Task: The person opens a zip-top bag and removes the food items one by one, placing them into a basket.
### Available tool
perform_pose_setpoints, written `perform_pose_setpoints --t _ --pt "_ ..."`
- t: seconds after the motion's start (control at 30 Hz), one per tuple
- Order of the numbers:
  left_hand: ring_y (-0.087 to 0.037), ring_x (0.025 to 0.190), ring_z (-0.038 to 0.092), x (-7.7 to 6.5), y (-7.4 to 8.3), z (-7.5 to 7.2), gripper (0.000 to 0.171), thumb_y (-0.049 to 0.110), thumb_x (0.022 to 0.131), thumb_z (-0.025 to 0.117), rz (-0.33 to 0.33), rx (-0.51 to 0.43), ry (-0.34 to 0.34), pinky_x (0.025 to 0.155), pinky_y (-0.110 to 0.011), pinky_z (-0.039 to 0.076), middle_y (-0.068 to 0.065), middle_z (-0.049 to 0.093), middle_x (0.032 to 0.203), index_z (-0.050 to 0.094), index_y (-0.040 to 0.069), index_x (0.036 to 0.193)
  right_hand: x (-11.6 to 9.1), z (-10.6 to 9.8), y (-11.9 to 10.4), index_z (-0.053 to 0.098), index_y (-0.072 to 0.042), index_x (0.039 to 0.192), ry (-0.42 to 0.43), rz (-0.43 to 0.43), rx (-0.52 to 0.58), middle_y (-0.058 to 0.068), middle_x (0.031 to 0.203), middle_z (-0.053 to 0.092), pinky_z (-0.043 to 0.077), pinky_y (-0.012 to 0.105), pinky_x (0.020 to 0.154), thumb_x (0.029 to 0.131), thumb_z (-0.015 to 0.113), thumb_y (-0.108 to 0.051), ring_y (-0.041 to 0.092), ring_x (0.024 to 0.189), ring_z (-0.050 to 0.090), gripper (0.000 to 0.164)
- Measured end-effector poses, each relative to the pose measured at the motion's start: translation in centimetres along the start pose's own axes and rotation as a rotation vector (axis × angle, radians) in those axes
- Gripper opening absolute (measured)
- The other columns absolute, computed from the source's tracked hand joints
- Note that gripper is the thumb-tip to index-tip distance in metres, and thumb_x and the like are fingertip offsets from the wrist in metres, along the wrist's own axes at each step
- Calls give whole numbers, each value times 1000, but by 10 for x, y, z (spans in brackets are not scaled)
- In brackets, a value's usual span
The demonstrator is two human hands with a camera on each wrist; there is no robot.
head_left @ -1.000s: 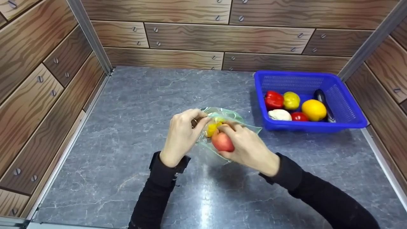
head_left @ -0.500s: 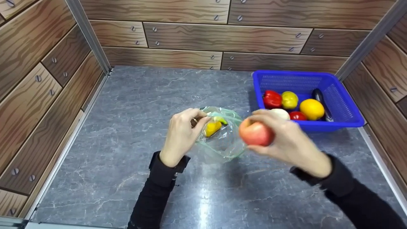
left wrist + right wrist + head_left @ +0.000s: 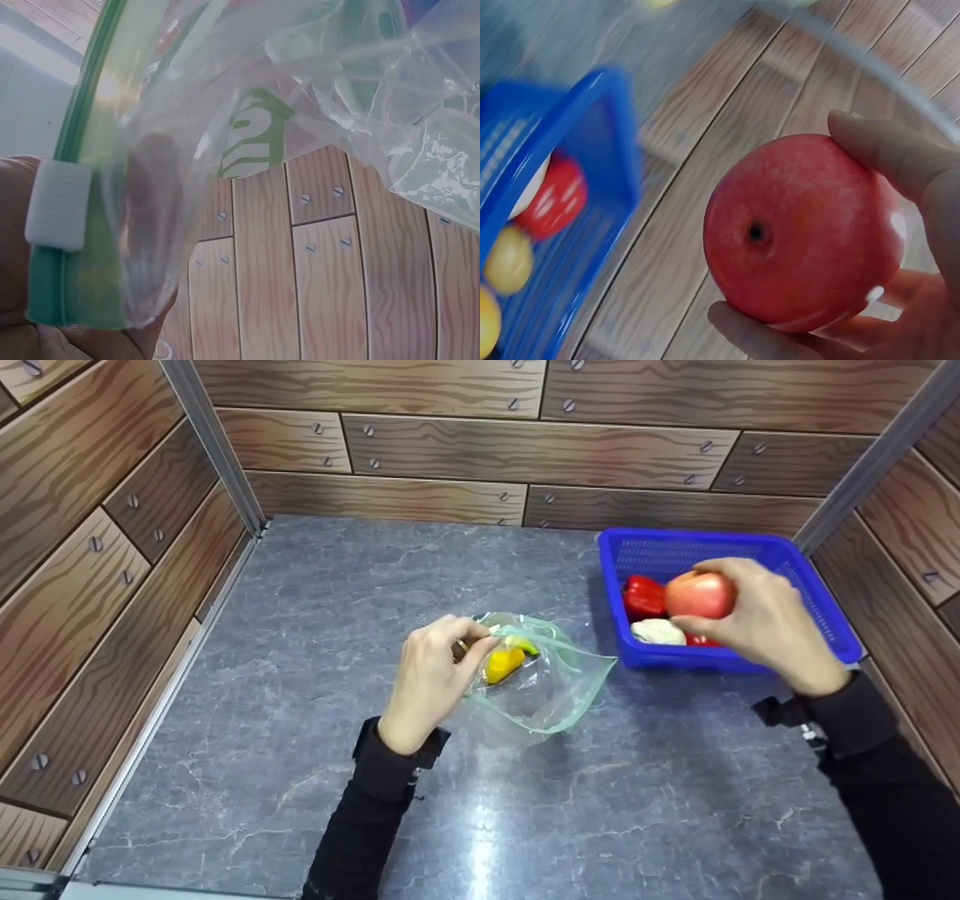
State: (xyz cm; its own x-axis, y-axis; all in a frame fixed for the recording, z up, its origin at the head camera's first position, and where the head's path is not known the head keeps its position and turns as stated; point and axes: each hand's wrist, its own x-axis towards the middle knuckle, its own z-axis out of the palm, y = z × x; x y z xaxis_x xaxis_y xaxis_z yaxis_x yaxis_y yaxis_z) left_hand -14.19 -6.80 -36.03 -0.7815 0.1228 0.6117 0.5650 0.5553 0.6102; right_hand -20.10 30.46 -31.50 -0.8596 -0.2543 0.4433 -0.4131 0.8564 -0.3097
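My left hand [image 3: 435, 675] pinches the rim of a clear zip bag [image 3: 555, 697] at its left side. In the left wrist view the bag's green seal strip [image 3: 75, 112] and white slider [image 3: 58, 204] lie against that hand. Inside the bag, whose mouth gapes, are a yellow item [image 3: 504, 664] and a yellow-green one [image 3: 521, 644]. My right hand [image 3: 772, 615] grips a red apple [image 3: 701, 595] over the blue basket [image 3: 739, 658]. The right wrist view shows the apple [image 3: 802, 232] between thumb and fingers, its dark dimple toward the camera.
In the basket are a red bell pepper [image 3: 643, 596], a white lumpy item [image 3: 658, 631] and a red tomato [image 3: 702, 640]; the apple and hand hide others. Wood-patterned walls [image 3: 450, 446] with metal corner posts enclose the grey marbled tabletop [image 3: 337, 577].
My right hand has drawn the apple out of the bag's mouth and carried it right, over the basket. The left hand has stayed at the bag's rim.
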Motion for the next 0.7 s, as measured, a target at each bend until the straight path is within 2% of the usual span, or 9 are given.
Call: perform_pose_setpoints --t 0.1,0.27,0.43,0.5,0.7 --pt "-9 59 55 0 0 1 14 23 88 71 2 -6 0 56 -27 51 -2 67 74 73 9 86 3 -2 26 63 -2 119 -18 73 -46 24 116 64 42 58 75 65 89 -36 44 101 57 69" --pt "-12 60 58 0 -1 1 13 21 87 72 4 -22 7 57 -34 54 -3 67 74 73 9 86 4 -7 64 59 1 122 -126 203 -86 29 112 62 41 58 71 69 85 -44 49 96 55 75" --pt "-15 59 58 -1 -2 2 13 22 88 72 -1 -14 -1 56 -25 51 -3 67 74 73 9 87 -2 -5 98 59 3 118 -232 272 -101 30 107 63 40 48 65 70 85 -44 47 91 56 72" --pt "-12 59 57 -1 -2 2 14 23 88 72 1 1 -1 55 -19 47 -1 67 73 73 10 86 -3 -2 109 59 3 117 -276 292 -115 30 105 63 40 44 63 70 85 -46 46 89 57 72" --pt "-7 59 54 -1 -2 3 14 24 88 71 8 16 -1 56 -18 46 0 66 73 73 10 87 -5 4 136 58 6 114 -347 332 -140 32 99 63 41 40 60 68 84 -51 45 85 57 78"
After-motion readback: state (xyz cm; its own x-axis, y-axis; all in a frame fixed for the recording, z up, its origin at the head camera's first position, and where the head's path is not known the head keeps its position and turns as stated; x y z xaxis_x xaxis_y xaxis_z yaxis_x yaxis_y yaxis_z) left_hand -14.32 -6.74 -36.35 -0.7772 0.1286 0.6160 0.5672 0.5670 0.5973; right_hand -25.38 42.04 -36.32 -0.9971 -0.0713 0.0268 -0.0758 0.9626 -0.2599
